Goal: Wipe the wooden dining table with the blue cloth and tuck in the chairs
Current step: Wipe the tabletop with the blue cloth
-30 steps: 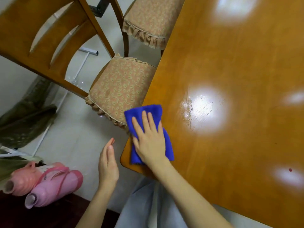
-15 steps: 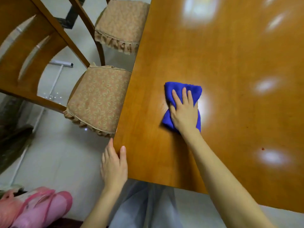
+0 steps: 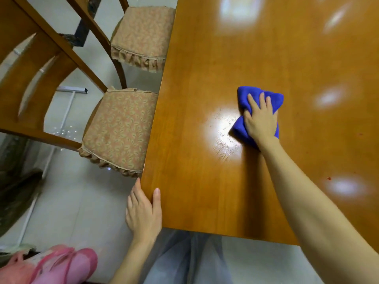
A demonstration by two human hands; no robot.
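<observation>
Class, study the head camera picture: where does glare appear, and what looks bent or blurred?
Head view: bright glare patches dot the wooden table, the largest beside the blue cloth; wide-angle distortion curves the chair backs; the pink objects at the bottom left look soft.

Glossy wooden table [image 3: 205, 191], bunched blue cloth [image 3: 242, 131] on top.

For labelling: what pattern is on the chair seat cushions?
Tan leaf print on the seat cushions, head view.
</observation>
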